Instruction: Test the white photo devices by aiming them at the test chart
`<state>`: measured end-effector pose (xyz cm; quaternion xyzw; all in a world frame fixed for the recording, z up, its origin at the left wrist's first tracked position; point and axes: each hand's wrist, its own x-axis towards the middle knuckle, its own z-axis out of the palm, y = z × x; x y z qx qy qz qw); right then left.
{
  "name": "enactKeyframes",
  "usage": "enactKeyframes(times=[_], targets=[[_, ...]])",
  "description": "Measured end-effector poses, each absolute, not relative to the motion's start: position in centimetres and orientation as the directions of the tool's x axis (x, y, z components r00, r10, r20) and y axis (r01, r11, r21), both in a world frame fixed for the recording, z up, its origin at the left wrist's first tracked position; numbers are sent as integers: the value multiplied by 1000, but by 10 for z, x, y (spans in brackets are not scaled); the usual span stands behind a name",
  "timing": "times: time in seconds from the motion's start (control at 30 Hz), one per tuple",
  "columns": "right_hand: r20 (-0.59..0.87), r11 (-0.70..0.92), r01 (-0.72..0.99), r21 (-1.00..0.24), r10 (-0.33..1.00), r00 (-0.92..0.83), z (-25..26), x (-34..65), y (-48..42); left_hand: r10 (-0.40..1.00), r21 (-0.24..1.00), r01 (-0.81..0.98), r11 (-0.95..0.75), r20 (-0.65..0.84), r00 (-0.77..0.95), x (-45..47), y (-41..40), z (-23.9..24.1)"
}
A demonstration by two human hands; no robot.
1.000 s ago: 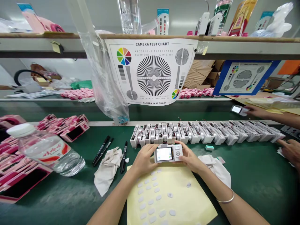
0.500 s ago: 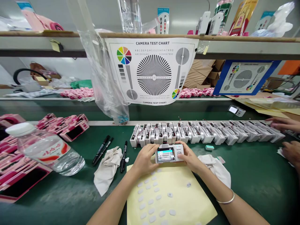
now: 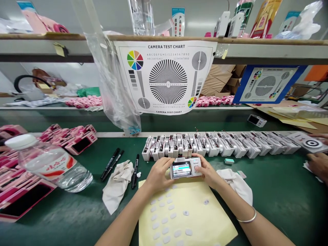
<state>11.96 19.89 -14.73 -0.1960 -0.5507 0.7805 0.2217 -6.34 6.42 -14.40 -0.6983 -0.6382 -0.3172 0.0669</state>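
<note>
Above the green surface (image 3: pixel 269 205), my left hand (image 3: pixel 160 174) and right hand (image 3: pixel 208 172) held a small silver camera (image 3: pixel 185 169), fingers (image 3: pixel 164 164) closed around its edges, screen lit, yellow paper (image 3: pixel 205 222) below, open camera bodies (image 3: pixel 217 146) just behind

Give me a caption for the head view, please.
Left hand and right hand hold a compact digital camera by a yellow sheet.

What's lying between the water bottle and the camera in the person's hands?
The head view shows three black marker pens and a crumpled white cloth between the water bottle and the camera.
</note>
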Motion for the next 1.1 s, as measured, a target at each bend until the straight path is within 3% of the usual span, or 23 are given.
enactKeyframes(times=[0.5, 1.1], targets=[[17, -138, -134, -981, 630, -776, -154, 118, 200, 854, 306, 936, -176, 520, -10, -61, 64, -144], [-18, -319, -175, -931, 521, -854, -143, 123, 199, 846, 342, 921, -186, 533, -27, -65, 63, -142]])
